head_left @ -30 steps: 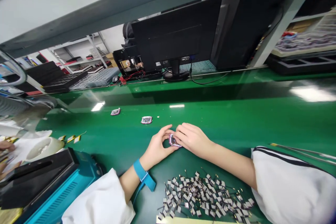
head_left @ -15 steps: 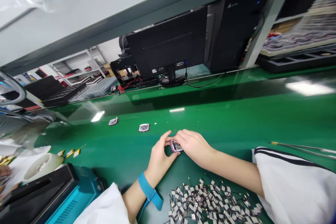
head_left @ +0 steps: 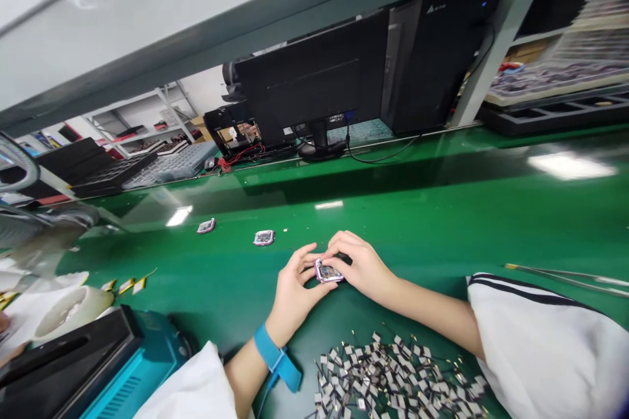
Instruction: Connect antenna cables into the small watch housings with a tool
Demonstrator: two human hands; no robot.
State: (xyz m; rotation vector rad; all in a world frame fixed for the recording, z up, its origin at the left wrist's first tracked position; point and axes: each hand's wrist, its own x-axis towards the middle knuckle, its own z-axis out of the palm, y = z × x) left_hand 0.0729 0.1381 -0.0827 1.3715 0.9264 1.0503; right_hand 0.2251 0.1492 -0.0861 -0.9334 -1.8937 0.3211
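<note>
1. The left hand (head_left: 297, 291) has shifted back along the module (head_left: 328, 271); whether it grips, I cannot tell.
2. The right hand (head_left: 363, 268) grasps the module, which sits between both hands over the bench (head_left: 442, 209).

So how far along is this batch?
Looks early, going by what's on the bench. Apparently done: a framed module and another on the green mat. In hand: a third framed module, between the left hand and right hand. Left: a large pile of small metal-tabbed pieces.
</note>
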